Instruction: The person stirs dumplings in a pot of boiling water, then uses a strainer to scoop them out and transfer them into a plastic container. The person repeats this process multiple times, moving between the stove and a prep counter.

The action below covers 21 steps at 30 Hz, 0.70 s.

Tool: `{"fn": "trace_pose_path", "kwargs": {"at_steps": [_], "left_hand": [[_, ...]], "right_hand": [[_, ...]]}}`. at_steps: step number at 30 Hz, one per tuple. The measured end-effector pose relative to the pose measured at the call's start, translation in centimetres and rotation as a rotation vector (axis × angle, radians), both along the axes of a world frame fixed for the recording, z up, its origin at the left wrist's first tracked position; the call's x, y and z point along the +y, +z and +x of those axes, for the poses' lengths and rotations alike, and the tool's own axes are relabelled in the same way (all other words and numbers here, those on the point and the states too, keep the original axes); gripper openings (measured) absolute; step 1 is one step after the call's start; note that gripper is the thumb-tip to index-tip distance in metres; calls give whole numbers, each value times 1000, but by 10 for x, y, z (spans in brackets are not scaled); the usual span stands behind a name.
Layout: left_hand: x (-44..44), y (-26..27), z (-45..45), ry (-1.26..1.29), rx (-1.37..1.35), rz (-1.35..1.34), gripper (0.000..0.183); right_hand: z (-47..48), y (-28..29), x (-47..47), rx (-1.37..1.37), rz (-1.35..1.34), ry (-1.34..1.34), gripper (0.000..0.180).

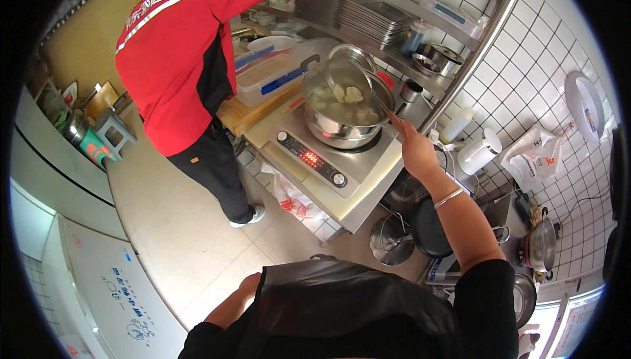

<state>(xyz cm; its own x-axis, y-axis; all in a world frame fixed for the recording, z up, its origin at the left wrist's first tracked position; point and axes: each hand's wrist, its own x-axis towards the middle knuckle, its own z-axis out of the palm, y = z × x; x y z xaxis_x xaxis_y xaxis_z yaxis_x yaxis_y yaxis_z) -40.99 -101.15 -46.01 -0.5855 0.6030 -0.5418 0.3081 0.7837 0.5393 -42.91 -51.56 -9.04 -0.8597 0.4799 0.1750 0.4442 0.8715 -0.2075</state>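
Observation:
My right hand grips the wooden handle of a metal strainer. Its round head is tilted inside a stainless steel pot of cloudy liquid. Pale dumplings lie in and around the strainer; steam or liquid blurs some of them. Beneath the pot is an induction cooker with a lit red display and two knobs. Down by my side, my left hand rests at the edge of a dark apron, well apart from the pot. Its fingers are mostly hidden.
A person in a red jacket stands left of the counter, reaching to a steel shelf. Plastic containers sit beyond the cooker. At right are a white kettle and a black pan. A white freezer stands lower left.

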Motion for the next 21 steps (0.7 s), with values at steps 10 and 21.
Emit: {"fn": "trace_pose_path", "kwargs": {"at_steps": [10,21], "left_hand": [[8,0,-8,-35,54,21,39],[15,19,33,-22,23,44,39]], "right_hand": [[25,-35,-9,79,82,-107,52],[31,-18,-6,616,-2208,-36,11]]}}
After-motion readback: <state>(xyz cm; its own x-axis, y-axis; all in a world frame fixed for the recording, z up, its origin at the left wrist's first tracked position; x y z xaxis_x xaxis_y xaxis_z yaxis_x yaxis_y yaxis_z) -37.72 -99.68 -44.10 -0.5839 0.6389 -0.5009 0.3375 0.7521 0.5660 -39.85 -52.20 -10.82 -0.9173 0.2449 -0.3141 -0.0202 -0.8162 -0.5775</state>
